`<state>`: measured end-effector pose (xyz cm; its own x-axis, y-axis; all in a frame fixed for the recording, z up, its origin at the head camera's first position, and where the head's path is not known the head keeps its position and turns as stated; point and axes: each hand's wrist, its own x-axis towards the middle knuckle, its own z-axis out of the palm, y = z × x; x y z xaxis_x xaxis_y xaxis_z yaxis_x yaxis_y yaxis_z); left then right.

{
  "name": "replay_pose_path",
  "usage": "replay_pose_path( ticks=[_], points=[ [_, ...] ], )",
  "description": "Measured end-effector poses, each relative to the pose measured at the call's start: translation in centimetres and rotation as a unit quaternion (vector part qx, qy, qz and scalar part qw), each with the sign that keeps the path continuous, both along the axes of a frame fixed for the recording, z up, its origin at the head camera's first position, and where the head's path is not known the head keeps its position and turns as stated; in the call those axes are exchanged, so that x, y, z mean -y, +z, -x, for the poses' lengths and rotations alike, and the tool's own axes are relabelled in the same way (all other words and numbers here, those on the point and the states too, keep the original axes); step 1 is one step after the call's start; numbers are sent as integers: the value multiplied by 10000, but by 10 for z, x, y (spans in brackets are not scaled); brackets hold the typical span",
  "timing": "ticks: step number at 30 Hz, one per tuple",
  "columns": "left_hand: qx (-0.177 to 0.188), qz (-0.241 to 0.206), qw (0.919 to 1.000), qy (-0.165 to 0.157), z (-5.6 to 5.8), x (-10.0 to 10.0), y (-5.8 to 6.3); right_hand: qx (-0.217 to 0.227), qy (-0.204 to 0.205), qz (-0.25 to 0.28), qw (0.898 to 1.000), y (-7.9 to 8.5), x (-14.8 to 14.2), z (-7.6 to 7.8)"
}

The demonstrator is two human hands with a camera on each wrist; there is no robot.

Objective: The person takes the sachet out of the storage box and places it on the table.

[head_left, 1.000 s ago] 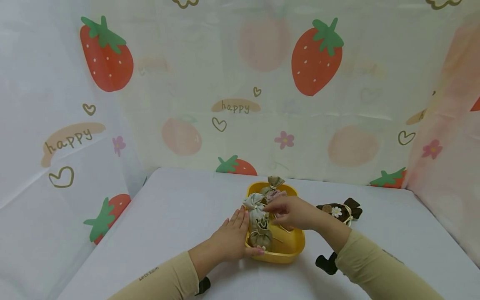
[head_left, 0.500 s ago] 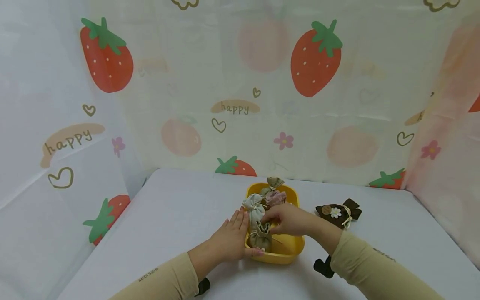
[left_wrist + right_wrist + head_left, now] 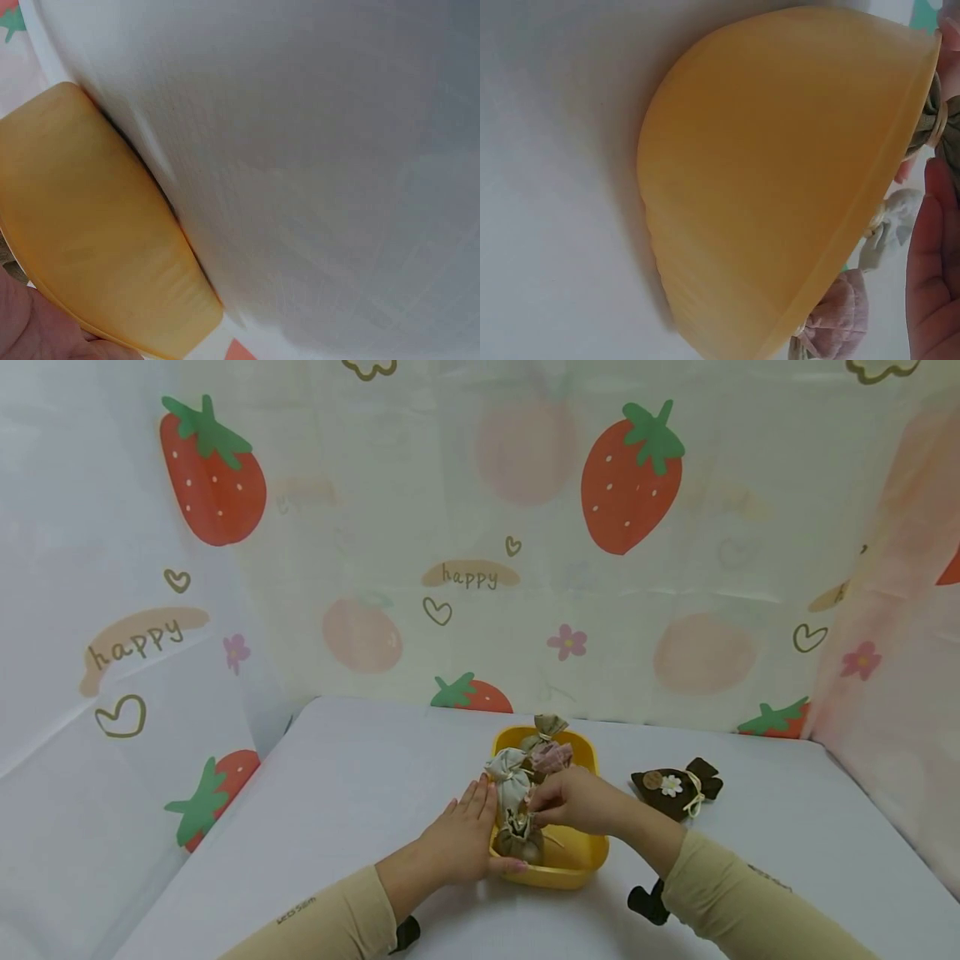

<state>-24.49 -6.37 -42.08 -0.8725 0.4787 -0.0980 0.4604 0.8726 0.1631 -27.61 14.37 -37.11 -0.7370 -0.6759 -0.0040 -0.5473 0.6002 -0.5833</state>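
A yellow tub (image 3: 564, 878) stands upright on the white tabletop (image 3: 375, 777), holding several small tied cloth pouches. The left hand (image 3: 461, 845) lies against the tub's left side, its fingers straight and together along the wall and its thumb over the near rim; it is relaxed rather than gripping. The right hand (image 3: 581, 802) reaches in from the other side with its fingers curled, pinching the gathered top of an olive pouch (image 3: 522, 847) at the near left end of the tub. In the right wrist view its fingers lie against that ruffled neck, just beyond the rim. Behind the olive pouch sits a white pouch (image 3: 512, 783), and further back a pink pouch (image 3: 552, 757) and a tan pouch (image 3: 551, 725), whose tied top rises above the far rim. To the right of the tub, apart from it, a dark brown pouch (image 3: 671, 787) with a white flower and a pale string bow lies on its side. A black object (image 3: 647, 903) shows beside the right sleeve (image 3: 738, 893), too covered to identify.
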Motion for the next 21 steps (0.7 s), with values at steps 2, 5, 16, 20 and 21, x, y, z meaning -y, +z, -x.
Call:
replay_pose_path(
  ticks=[2, 5, 16, 20, 21],
  points=[
    [7, 3, 10000, 8, 0, 0, 0, -57, -65, -22, 10000, 0, 0, 0],
    [12, 11, 10000, 9, 0, 0, 0, -99, -153, -46, 9998, 0, -1, 1],
    [7, 24, 10000, 26, -1, -1, 1, -247, -288, 31, 9993, 6, -7, -1],
    [21, 4, 10000, 45, -1, -1, 2, -291, -380, 126, 9988, 11, -11, -2],
    [27, 1, 10000, 51, -1, -1, 2, -304, -409, 159, 9986, 12, -12, -2]
  ],
)
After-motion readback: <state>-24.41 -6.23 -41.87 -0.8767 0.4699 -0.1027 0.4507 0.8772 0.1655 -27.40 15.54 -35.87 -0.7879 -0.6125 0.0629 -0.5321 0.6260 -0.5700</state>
